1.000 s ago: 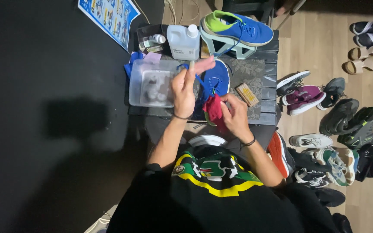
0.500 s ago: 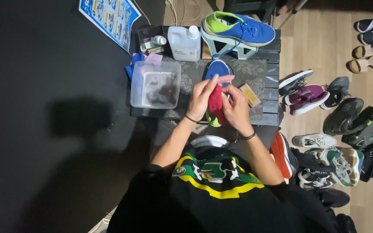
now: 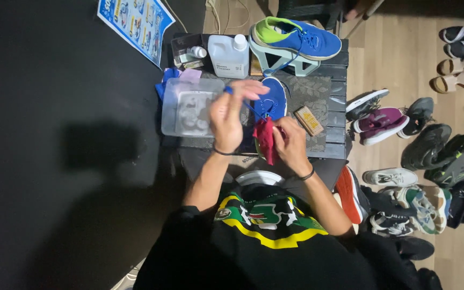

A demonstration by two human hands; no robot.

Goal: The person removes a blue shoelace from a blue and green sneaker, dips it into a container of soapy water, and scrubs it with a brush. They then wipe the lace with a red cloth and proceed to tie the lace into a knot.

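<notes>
A blue shoe (image 3: 273,98) lies on the patterned mat of a small dark table (image 3: 333,140). My right hand (image 3: 291,144) holds the shoe's near end together with a dark red cloth (image 3: 266,139). My left hand (image 3: 231,115) is raised just left of the shoe, over the edge of a clear plastic tub (image 3: 183,107). Its fingers pinch a blue shoelace (image 3: 247,107) that runs taut from the hand to the shoe.
A white jug (image 3: 229,55) and a small bottle (image 3: 195,52) stand at the table's back. A second blue and green shoe (image 3: 296,37) rests on a pale stand. A wooden brush (image 3: 308,120) lies right of the shoe. Several shoes (image 3: 414,156) cover the floor at right.
My left hand has left the shoe and moved left over the tub's edge, drawing the blue lace out with it. The right hand stays on the shoe with the cloth.
</notes>
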